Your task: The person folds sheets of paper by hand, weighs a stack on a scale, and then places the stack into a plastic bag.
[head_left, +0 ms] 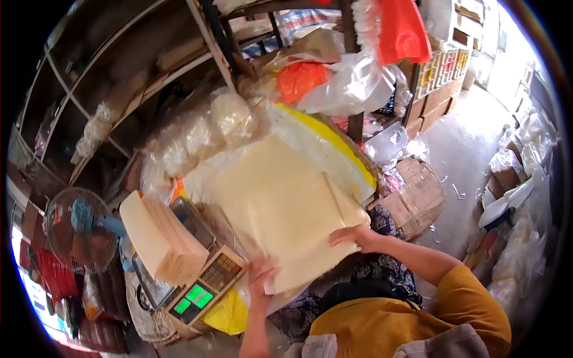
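A pile of large, thin cream-coloured sheets (280, 197) lies in front of me on the covered work surface, with a folded-looking part along its right side. At its near right edge, my right hand (352, 237) is closed on the sheets, fingers on top. My left hand (261, 274), somewhat blurred, grips the near left corner, close to the scale. A folded stack of similar cream sheets (161, 238) rests on the digital scale (209, 286), whose green displays are lit. Whether the sheets are paper or a soft film, I cannot tell.
A fan (83, 230) stands left of the scale. Several clear bags (209, 128) line the far side, below metal shelving (149, 89). Flattened cardboard (418, 197) lies on the floor to the right, and plastic wrapping (522, 256) is heaped farther right. Crates (441, 71) stand behind.
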`<action>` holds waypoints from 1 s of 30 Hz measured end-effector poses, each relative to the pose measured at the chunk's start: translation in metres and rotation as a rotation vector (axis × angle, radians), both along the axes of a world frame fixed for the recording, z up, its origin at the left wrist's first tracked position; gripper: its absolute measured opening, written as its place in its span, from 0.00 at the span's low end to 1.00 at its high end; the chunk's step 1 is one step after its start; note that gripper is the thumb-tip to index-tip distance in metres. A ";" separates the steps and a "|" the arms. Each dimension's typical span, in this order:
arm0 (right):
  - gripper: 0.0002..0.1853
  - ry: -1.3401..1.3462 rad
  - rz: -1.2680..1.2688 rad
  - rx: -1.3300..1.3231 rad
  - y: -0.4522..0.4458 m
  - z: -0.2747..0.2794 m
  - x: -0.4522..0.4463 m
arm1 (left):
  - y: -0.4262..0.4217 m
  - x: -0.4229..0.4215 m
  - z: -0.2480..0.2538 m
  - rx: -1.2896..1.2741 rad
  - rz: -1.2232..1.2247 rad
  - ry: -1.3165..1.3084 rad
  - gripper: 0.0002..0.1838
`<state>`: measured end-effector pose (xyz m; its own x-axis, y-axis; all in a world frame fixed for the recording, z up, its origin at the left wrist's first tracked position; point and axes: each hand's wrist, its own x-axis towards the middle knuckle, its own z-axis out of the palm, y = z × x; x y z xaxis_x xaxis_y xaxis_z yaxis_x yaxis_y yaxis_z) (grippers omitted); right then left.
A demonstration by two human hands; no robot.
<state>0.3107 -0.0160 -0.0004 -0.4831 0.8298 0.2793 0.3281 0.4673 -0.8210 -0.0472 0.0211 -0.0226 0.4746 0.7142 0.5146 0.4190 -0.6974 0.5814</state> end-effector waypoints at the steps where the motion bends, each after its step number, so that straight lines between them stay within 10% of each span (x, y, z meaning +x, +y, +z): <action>1: 0.23 0.029 -0.059 -0.098 0.000 0.001 0.003 | -0.002 -0.002 0.003 -0.009 0.021 0.005 0.19; 4: 0.16 0.118 -0.409 -0.301 0.025 -0.050 0.010 | 0.007 0.008 0.017 -0.241 0.016 0.067 0.14; 7: 0.19 -0.032 -0.599 -0.534 0.032 -0.010 -0.003 | 0.019 0.031 0.020 -0.872 0.355 -0.440 0.22; 11: 0.18 -0.478 -0.807 -0.333 0.036 0.020 -0.029 | 0.019 0.054 0.018 -0.460 0.563 -0.114 0.32; 13: 0.18 -0.560 -0.826 -0.286 0.036 0.024 -0.033 | 0.021 0.055 0.016 0.151 0.376 0.461 0.38; 16: 0.24 -0.506 -0.776 -0.370 0.037 0.038 -0.035 | 0.008 0.071 0.010 0.025 0.364 0.737 0.42; 21: 0.46 -0.743 -0.449 0.418 0.044 0.051 -0.038 | 0.014 0.070 0.012 -0.012 0.317 0.723 0.45; 28: 0.45 -0.949 -0.160 0.212 0.050 0.031 -0.009 | 0.041 0.027 0.017 0.022 0.107 0.538 0.31; 30: 0.40 -0.584 -0.007 0.188 0.054 0.014 0.014 | 0.035 0.016 0.038 -0.099 0.079 0.385 0.25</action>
<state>0.3244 0.0380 0.0134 -0.5954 0.7956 0.1119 0.7023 0.5831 -0.4084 -0.0308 0.0561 0.0158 0.5613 0.7932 0.2361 0.6693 -0.6028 0.4343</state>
